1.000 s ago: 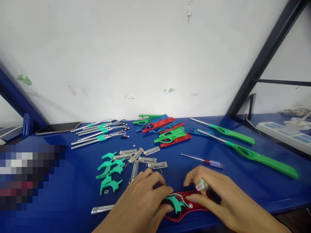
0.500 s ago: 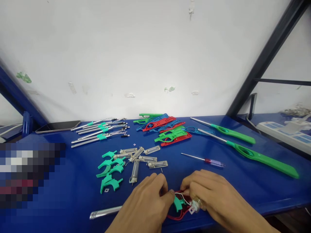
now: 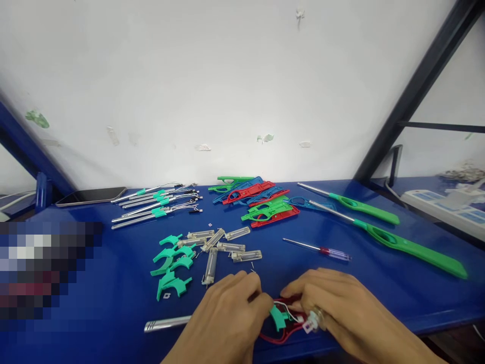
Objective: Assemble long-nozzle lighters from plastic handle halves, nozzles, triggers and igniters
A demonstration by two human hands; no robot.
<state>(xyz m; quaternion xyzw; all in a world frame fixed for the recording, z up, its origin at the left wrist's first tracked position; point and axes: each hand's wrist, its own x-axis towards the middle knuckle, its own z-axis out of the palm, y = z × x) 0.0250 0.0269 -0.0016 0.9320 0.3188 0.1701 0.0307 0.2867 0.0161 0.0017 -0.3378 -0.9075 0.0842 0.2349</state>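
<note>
My left hand [image 3: 232, 316] is closed on the near end of a red lighter handle shell [image 3: 281, 339], its fingers and thumb pinching the rim. A metal lighter tube [image 3: 167, 324] sticks out to the left from under that hand. Inside the shell sits a teal trigger [image 3: 279, 318], with a white wire [image 3: 285, 307] running beside it. Closed round a clear fuel tank [image 3: 317, 319], my right hand [image 3: 335, 303] is at the shell's right end. Most of the tank is hidden by the fingers. Its white valve end faces left, with a small pale square piece on it.
Several teal triggers [image 3: 178, 285] and clear fuel tanks [image 3: 211, 265] lie left of centre. Metal tubes [image 3: 136, 218] with wires are behind them. Coloured shells [image 3: 250, 191] are piled near the wall. A screwdriver [image 3: 333, 253] and two green lighters [image 3: 417, 252] lie right.
My right hand has shifted slightly right with the fuel tank, so its valve end sits farther from the trigger. The metal tube has moved slightly right and up; my left hand keeps its grip.
</note>
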